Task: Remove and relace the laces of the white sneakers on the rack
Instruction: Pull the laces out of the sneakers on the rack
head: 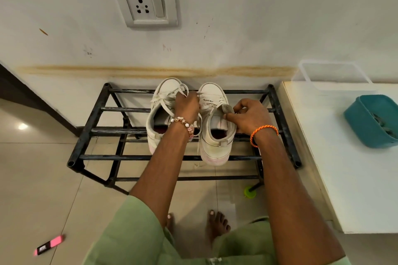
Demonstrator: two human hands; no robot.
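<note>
Head view: a person stands over a black metal rack (98, 112) set against a wall.
Sneakers: two white sneakers (215, 127) sit side by side on the top bars.
Left hand (187, 104): fingers curled around the laces (170, 98).
Right hand (249, 117): pinches the right shoe's tongue (227, 108).

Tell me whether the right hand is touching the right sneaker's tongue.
Touching. The head view shows the right hand pinching the tongue of the right sneaker between thumb and fingers.
</note>
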